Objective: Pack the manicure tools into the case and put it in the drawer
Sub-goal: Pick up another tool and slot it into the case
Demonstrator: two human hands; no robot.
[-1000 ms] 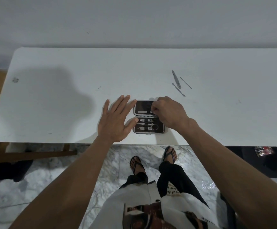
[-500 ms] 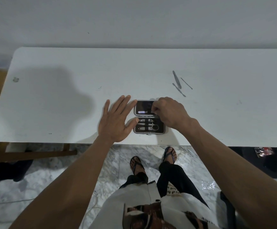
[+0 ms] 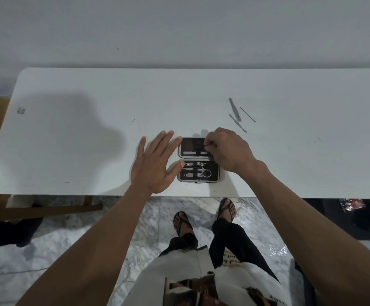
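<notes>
Fingers first. Our right hand (image 3: 230, 149) has its fingertips (image 3: 207, 144) pinched together over the far half of the case; whether they actually grip a tool we cannot tell, since the knuckles hide the pinch. Our left hand (image 3: 155, 164) lies flat and released on the desk, fingers spread, thumb tip and forefinger touching the case's left rim.

The small open manicure case with dark lining and grey rim (image 3: 198, 160) lies flat near the front edge of the long white desk (image 3: 91, 140), roughly mid-length. Its far half (image 3: 190, 146) holds one slim silver tool (image 3: 196, 153) lying crosswise. Its near half (image 3: 198, 173) holds silver nail clippers (image 3: 196, 164) and a second silver tool ending in a ring (image 3: 198, 174), both strapped in.

Three loose thin grey metal tools lie on the desk beyond and right of our right hand, toward the back edge: a broader file-like piece (image 3: 234, 109), a short spatula-ended stick (image 3: 238, 123) crossing just under it, and a fine rod (image 3: 247, 114) just beside them.

A dark shadow (image 3: 73, 131) covers the desk's left part. Below the front edge: marble floor (image 3: 58, 244), our sandalled feet (image 3: 183, 221).
</notes>
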